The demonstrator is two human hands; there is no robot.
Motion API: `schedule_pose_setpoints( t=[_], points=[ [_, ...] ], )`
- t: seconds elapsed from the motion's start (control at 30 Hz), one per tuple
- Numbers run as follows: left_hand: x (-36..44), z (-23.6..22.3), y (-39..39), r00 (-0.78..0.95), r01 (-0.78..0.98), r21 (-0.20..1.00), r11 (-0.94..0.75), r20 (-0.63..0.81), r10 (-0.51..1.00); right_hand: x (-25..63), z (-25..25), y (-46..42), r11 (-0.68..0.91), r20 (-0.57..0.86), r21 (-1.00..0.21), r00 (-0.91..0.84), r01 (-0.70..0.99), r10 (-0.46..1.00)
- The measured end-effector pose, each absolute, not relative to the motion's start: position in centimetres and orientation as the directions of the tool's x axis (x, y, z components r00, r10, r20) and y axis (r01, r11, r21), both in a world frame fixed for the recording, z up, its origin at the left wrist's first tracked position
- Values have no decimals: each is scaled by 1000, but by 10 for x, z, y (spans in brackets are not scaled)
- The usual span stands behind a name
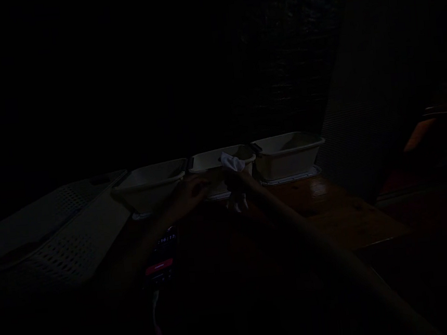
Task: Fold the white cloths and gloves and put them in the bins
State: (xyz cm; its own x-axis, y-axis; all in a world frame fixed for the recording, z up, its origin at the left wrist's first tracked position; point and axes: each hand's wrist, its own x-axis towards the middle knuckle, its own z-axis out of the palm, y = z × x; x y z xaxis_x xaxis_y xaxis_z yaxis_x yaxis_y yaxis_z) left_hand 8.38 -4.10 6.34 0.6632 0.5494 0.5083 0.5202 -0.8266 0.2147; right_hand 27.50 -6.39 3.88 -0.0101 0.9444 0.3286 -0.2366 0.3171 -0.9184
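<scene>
The scene is very dark. My right hand [237,183] is closed round a small white cloth [231,162], which sticks up above my fingers and hangs below them, in front of the middle white tub [207,161]. My left hand [189,194] reaches toward the same tub, between it and the left white tub [150,181]; its fingers look curled, but what they hold is too dark to see. A third white tub [287,154] stands to the right.
The tubs stand in a row on a brown wooden table [329,215]. A white perforated basket [57,239] lies at the left. A phone [161,256] with a lit screen lies under my left forearm. A dark panel [377,96] rises at right.
</scene>
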Motion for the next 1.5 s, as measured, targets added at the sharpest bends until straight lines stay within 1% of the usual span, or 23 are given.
schedule_pose_setpoints(
  t=[0.07,0.1,0.17,0.2,0.27,0.33,0.4,0.43,0.47,0.53,0.6,0.63,0.7,0.77,0.9,1.0,1.1,1.23,1.33,1.4,1.43,1.5],
  points=[
    [96,67,-41,642,550,146,-822,556,528,282,46,-68,384,380,-905,60,-181,923],
    [102,68,-41,639,568,107,-816,567,519,287,51,-70,427,416,-896,104,-127,904],
    [114,69,-40,654,600,19,-800,564,504,303,62,-74,473,474,-880,174,46,863],
    [120,69,-39,663,614,-22,-789,558,500,314,68,-76,470,492,-870,194,147,849],
    [130,68,-35,675,633,-82,-770,546,496,342,80,-81,403,492,-837,184,370,851],
    [137,66,-29,686,635,-110,-765,536,493,375,91,-84,390,518,-794,184,466,835],
    [143,65,-22,696,627,-110,-771,525,490,407,99,-85,195,530,-661,266,724,805],
    [145,64,-18,695,625,-98,-775,523,494,422,102,-83,129,547,-567,255,813,798],
    [147,64,-14,688,625,-76,-777,523,503,435,105,-80,112,590,-466,214,878,778],
    [151,65,-7,664,624,-3,-782,529,528,455,108,-70,63,659,-291,153,955,736],
    [153,67,-1,640,603,96,-792,535,551,468,108,-56,15,636,-216,129,976,761],
    [154,68,1,629,587,144,-797,538,561,473,107,-49,11,603,-215,124,977,788],
    [154,69,3,616,554,223,-802,538,575,480,104,-35,2,512,-295,157,955,844],
    [154,70,3,616,532,267,-804,529,584,484,101,-22,-11,432,-365,180,931,884],
    [154,71,2,614,522,302,-798,517,597,485,94,-4,34,290,-477,121,878,949],
    [154,70,3,613,514,314,-798,516,598,484,91,3,84,232,-542,54,836,971],
    [154,69,5,609,506,321,-801,524,595,482,92,4,116,261,-553,40,825,965],
    [153,68,4,615,489,316,-813,536,578,464,96,-9,170,419,-485,58,858,906],
    [154,70,1,628,496,292,-818,530,570,433,95,-29,231,539,-429,42,874,841],
    [154,72,0,655,499,254,-829,517,552,404,88,-44,376,637,-340,-83,862,767],
    [153,73,-1,663,506,225,-833,516,542,389,83,-52,439,637,-310,-158,843,754],
    [149,74,-5,666,539,145,-830,530,525,361,70,-66,509,607,-293,-255,809,753]
  ],
)
